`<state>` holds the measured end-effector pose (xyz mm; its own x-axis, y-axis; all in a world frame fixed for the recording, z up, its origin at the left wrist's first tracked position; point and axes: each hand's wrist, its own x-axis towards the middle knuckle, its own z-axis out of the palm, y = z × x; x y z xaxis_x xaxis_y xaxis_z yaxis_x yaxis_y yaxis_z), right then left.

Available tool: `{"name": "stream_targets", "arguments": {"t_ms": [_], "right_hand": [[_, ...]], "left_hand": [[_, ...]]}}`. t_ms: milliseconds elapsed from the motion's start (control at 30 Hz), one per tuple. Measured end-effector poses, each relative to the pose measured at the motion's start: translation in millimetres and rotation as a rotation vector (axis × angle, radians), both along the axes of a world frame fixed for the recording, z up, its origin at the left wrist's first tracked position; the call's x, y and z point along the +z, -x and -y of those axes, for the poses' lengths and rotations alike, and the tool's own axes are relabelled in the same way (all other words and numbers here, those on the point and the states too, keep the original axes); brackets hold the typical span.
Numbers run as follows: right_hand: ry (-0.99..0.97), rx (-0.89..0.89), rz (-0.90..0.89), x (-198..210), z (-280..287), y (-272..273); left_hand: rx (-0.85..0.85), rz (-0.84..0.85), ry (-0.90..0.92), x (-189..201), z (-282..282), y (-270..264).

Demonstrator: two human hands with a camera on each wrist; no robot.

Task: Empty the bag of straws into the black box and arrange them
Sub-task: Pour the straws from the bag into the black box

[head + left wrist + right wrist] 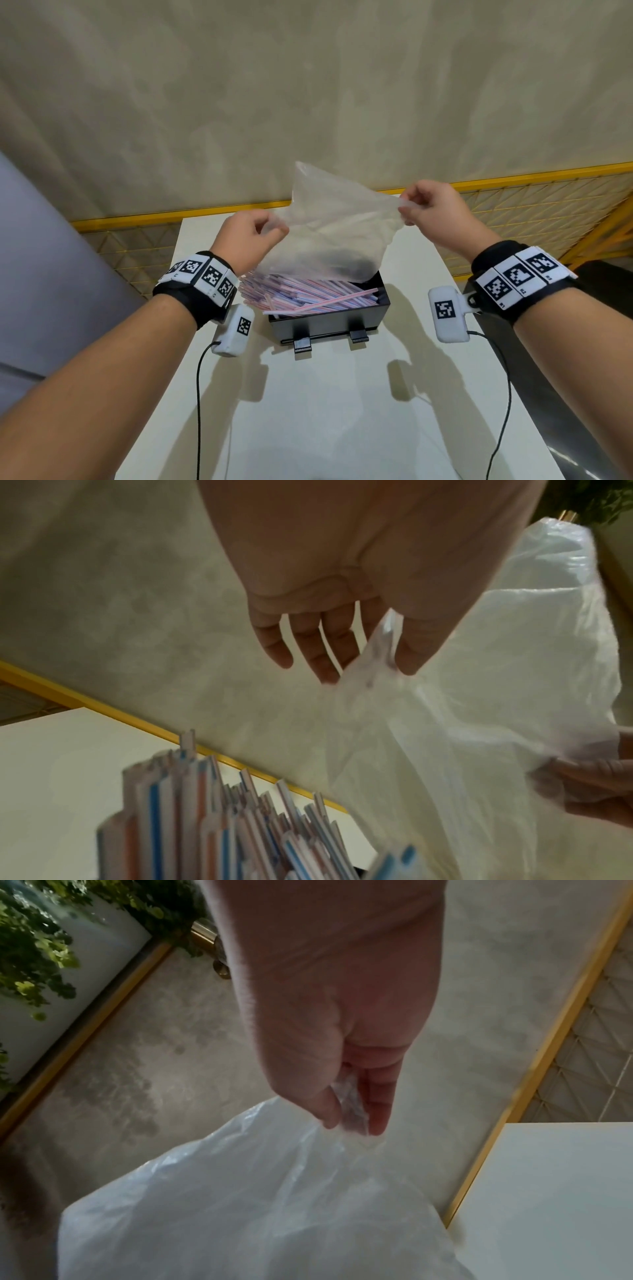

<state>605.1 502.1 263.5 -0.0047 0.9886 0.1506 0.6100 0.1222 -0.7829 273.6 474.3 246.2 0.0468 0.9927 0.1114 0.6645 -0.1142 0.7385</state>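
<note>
A clear plastic bag (329, 226) hangs upside down over the black box (329, 318), with no straws showing inside it. My left hand (253, 233) pinches its left corner and my right hand (424, 205) pinches its right corner, both raised above the box. A heap of pink, blue and white striped straws (308, 294) fills the box; some ends stick out past its left side. The left wrist view shows the thumb and fingers (407, 653) gripping the bag (479, 696) above blurred straw ends (212, 818). Thumb and fingers nip bunched bag film (352, 1104) in the right wrist view.
The box stands near the far end of a white table (308, 411). Beyond it run a yellow-framed wire fence (513, 212) and a concrete floor. A grey surface (51, 274) lies at the left. Cables hang from both wrist cameras over the table.
</note>
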Motion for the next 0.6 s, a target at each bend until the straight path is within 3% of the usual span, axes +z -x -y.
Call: {"name": "stream_targets", "arguments": {"t_ms": [100,200,233,300,400,467,533,600], "right_hand": [[-0.005,0.014,-0.017,1.0,1.3,2.7],[-0.137,0.04,0.012,21.1,9.6,17.7],[-0.19,0.071,0.009,31.9,14.2,27.6],[-0.291,0.173,-0.041,56.1,28.4,58.3],[-0.365,0.407,-0.107,81.3,56.6,117.2],[-0.321,0.563,-0.166,85.7,72.7,152.7],[-0.157,0.682,-0.318,86.0,82.9,170.4],[-0.05,0.69,-0.353,82.0,83.3,166.4]], "left_hand": [[0.029,0.074,-0.007,8.4,2.1,0.2],[0.012,0.042,-0.025,24.4,18.4,-2.8],[-0.019,0.116,-0.046,31.6,26.1,-6.1],[-0.125,0.325,-0.116,45.4,41.2,-13.5],[-0.19,0.276,-0.317,59.8,58.8,-18.2],[-0.152,0.24,-0.414,63.9,68.5,-8.5],[-0.102,0.2,-0.529,66.4,81.9,9.1],[-0.035,0.153,-0.581,59.2,98.0,37.1]]}}
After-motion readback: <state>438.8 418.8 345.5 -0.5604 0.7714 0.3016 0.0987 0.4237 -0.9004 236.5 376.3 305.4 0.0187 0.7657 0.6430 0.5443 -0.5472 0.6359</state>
